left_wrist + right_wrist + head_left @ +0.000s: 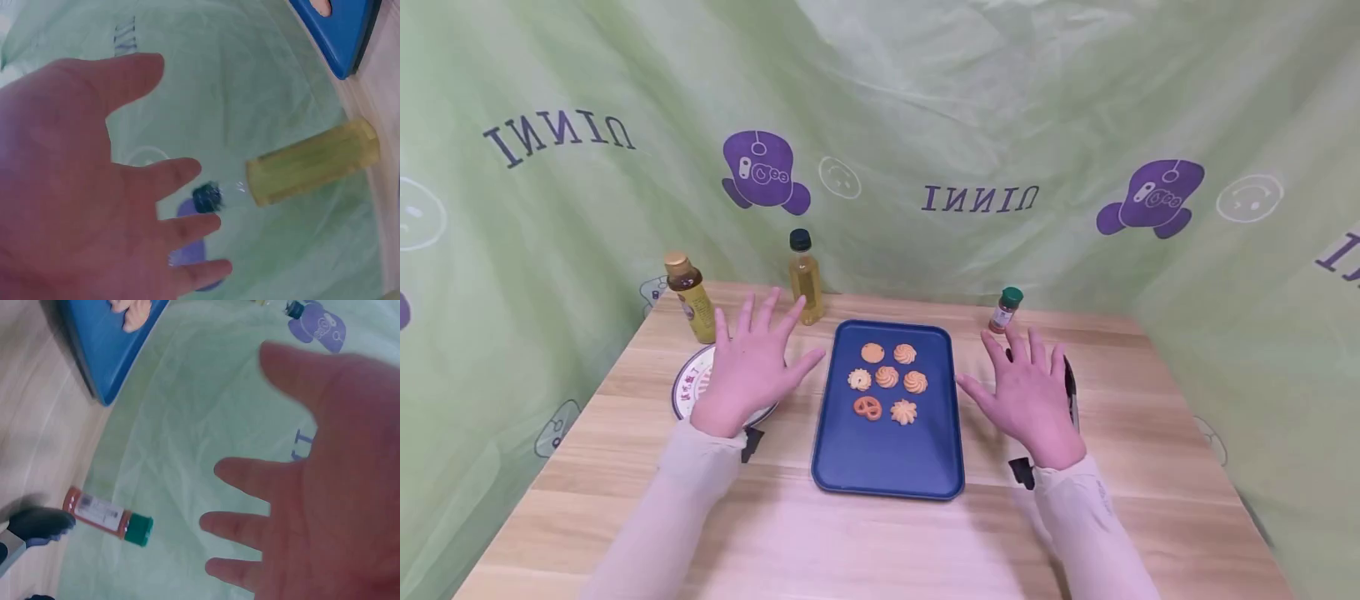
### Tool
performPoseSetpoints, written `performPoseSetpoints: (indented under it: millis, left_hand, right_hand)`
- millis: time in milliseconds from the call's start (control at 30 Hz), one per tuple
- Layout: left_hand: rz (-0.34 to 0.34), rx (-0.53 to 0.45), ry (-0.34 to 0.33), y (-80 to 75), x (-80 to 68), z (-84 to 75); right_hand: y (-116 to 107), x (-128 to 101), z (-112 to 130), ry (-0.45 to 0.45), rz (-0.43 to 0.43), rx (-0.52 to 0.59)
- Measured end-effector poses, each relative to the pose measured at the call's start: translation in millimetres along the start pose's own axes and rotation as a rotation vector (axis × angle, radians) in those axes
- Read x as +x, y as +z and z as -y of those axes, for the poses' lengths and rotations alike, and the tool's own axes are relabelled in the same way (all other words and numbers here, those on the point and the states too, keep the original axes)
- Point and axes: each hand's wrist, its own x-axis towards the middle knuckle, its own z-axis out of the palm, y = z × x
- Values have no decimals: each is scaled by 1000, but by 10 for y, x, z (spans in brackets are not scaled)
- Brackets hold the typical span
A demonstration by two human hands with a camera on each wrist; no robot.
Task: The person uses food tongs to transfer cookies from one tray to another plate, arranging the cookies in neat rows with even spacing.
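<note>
My left hand (747,371) hovers with spread fingers above a white plate (685,392) with a printed rim, partly hiding it. Its palm and straight fingers also show in the left wrist view, holding nothing. On the other side, my right hand (1032,400) is spread in the air, likewise holding nothing. Beneath it lies a utensil with black scalloped ends (40,525) and a metal handle, mostly hidden in the head view; it looks like tongs. Between the hands lies a blue tray (887,462). Several cookies, among them a pretzel-shaped one (867,408), sit on it.
Behind the left hand stand a brown-and-yellow bottle (698,312) with a tan cap and a clear bottle of yellow liquid (806,283). A small green-capped jar (1003,311) stands at the back right. Green printed curtains (880,108) surround the wooden table (790,533).
</note>
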Motion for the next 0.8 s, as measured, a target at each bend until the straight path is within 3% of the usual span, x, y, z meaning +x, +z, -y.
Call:
performPoseSetpoints:
  millis: [200, 433, 633, 800]
  left_hand:
    - [3, -84, 9, 3, 17, 339]
    - [-49, -154, -47, 57, -58, 772]
    - [-37, -215, -88, 61, -132, 1146]
    - [25, -295, -169, 87, -227, 1454]
  right_hand:
    - [-27, -55, -173, -84, -110, 47]
    - [28, -210, -339, -117, -95, 111]
    - [111, -343, -517, -73, -70, 188]
    - [214, -428, -712, 27, -48, 239]
